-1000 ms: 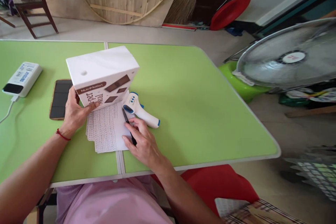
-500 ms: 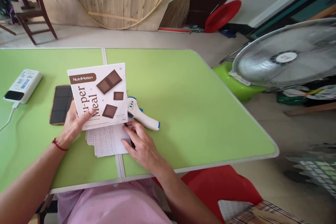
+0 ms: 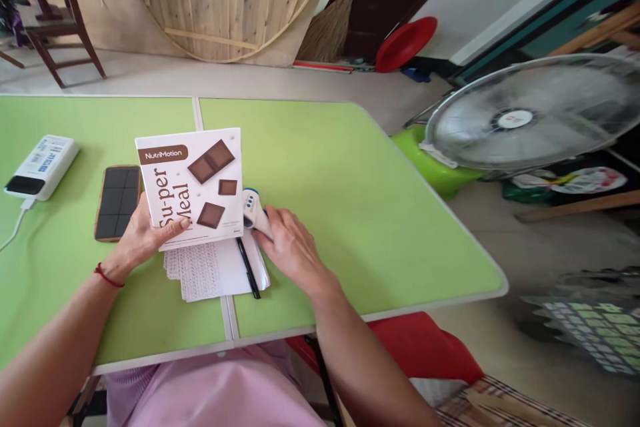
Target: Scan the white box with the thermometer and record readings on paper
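Observation:
A white box [image 3: 220, 187] printed "NutriMotion Su-per Meal" with chocolate pieces is held up, tilted, in my left hand [image 3: 143, 230], the thumb pressed on its front. My right hand [image 3: 293, 247] is closed around the handle of a white, gun-shaped infrared thermometer [image 3: 255, 210] with blue buttons, just right of the box. Under the box's lower edge lie papers [image 3: 200, 273] covered in small print, beside a blank white sheet. On that sheet rests a black pen [image 3: 249, 268], close to my right hand. The box hides part of the papers.
Left of the box lies a dark-panelled power bank [image 3: 118, 203]; farther left is a white device [image 3: 43, 167] with a cable. All sit on a green folding table [image 3: 340, 167]. A large fan [image 3: 515, 119] stands beyond the table's right edge, and a red stool [image 3: 425, 343] is near me.
My right hand has left the pen and moved right and up onto the thermometer's handle. The pen now lies on the paper. The box has shifted slightly; the view has turned a little.

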{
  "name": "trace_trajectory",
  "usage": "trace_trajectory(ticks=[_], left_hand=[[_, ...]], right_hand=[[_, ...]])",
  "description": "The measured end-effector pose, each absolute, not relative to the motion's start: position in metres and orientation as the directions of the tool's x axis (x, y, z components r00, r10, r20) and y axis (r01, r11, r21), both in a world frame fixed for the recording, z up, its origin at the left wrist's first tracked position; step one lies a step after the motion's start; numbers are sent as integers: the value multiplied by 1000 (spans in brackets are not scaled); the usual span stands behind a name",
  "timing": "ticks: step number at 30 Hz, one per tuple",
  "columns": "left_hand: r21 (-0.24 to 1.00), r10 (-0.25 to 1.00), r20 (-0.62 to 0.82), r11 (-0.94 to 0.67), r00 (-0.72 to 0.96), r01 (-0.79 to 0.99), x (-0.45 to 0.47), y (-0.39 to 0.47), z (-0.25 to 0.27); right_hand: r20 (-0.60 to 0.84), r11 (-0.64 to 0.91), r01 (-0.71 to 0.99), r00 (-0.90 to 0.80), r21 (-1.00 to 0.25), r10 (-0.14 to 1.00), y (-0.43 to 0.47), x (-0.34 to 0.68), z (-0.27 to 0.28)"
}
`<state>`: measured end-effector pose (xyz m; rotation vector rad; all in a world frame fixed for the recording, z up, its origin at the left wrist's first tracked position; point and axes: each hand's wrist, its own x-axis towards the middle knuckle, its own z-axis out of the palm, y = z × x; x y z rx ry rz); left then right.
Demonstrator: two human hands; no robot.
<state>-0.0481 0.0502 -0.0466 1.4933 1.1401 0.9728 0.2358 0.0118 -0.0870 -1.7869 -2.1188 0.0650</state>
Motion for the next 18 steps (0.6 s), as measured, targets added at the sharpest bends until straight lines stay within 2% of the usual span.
trace_trajectory(ticks=[3,5,7,8,10,11,13,15,18], left_hand=[[980,975,9,-53,223,189,-47,50,-47],[978,977,-4,-41,212,205,-46,50,-46],[976,978,-2,-44,211,211,-45,49,-46],[976,978,0,-45,210,212,-45,49,-46],[975,978,-7,-40,206,220,-45,49,-46],[974,979,-11,-35,206,222,-45,48,-46],[980,976,-13,-31,218,197,-44,48,-46],[990,969,-11,-23,245,137,-43,47,-45],[996,965,-23,0,261,89,-42,45,-43]], right_hand=[[199,86,911,-5,-402,980,14,240,-84],[238,31,819,130,-574,962,5,237,-74],[227,44,614,224,-788,948,-11,226,-60],[162,42,482,210,-875,964,-21,218,-53],[-5,-9,184,20,-983,1000,-40,199,-42],[-41,-38,33,-93,-999,995,-47,188,-39],[-84,-115,-153,-192,-982,978,-57,170,-37],[-132,-176,-213,-208,-961,969,-59,157,-40],[-219,-253,-210,-174,-944,960,-57,149,-47]])
